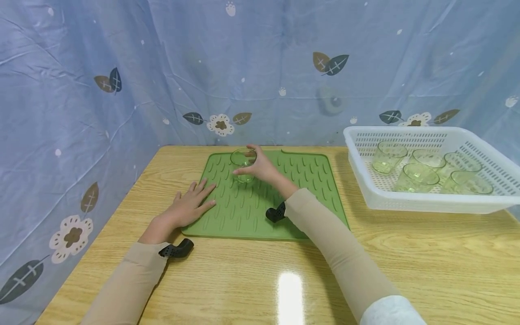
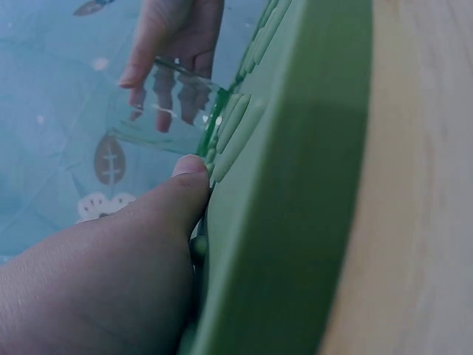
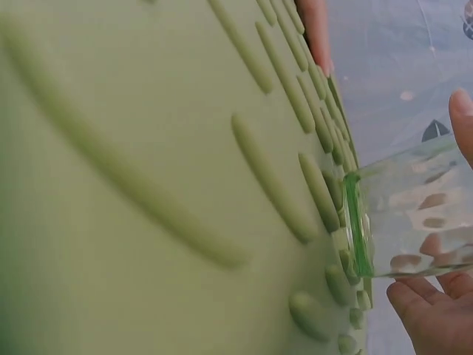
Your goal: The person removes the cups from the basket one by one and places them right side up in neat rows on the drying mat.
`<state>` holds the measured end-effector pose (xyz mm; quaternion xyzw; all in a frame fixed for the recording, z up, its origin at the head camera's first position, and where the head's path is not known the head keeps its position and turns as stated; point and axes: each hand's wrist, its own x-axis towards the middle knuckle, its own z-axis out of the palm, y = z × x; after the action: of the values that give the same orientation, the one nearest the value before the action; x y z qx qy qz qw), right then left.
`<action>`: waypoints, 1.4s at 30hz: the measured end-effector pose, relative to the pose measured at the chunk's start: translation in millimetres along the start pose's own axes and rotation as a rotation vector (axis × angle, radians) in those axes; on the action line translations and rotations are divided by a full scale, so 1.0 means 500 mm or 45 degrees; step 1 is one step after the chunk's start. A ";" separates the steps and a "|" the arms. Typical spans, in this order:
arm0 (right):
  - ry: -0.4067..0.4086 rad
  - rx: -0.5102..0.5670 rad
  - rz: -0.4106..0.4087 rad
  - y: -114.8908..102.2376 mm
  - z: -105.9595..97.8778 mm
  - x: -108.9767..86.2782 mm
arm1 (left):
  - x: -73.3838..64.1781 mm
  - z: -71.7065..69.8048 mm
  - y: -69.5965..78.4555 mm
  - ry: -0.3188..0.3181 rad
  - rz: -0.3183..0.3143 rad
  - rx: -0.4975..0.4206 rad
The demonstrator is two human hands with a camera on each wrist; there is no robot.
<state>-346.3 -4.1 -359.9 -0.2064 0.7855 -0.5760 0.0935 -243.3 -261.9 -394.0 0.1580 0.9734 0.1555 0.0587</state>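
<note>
Near the back left of the ridged green mat (image 1: 262, 212), my right hand (image 1: 262, 168) holds a clear, green-tinted drinking glass (image 1: 243, 157). The glass is upright, rim up, with its thick green base right at the mat's ridges in both wrist views. My thumb is on one side of the glass (image 3: 406, 214) and the fingers are on the other, some seen through its wall. My left hand (image 1: 188, 207) rests palm down with spread fingers over the mat's left edge, its thumb pointing towards the glass. In the left wrist view that thumb (image 2: 191, 166) lies along the mat.
At the right stands a white perforated plastic basket (image 1: 367, 194) with several similar glasses (image 1: 389, 158) inside. Mat and basket are on a light wooden table (image 1: 227, 275). A blue patterned curtain (image 1: 260, 81) hangs behind the table and along its left side.
</note>
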 end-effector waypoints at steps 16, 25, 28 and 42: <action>-0.035 -0.071 -0.023 -0.011 -0.053 -0.030 | -0.006 -0.003 0.004 0.003 -0.001 -0.030; -0.030 -0.067 -0.048 -0.025 -0.101 -0.053 | -0.004 -0.001 0.003 0.003 0.005 -0.023; -0.027 -0.077 -0.059 -0.032 -0.121 -0.063 | -0.003 -0.001 0.002 0.005 0.006 -0.022; -0.135 -0.162 -0.118 -0.047 -0.188 -0.123 | -0.002 0.001 -0.002 0.007 0.014 -0.023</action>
<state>-322.1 98.0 -313.2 -0.2782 0.8041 -0.5167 0.0948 -242.4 -263.2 -394.7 0.1622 0.9712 0.1649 0.0566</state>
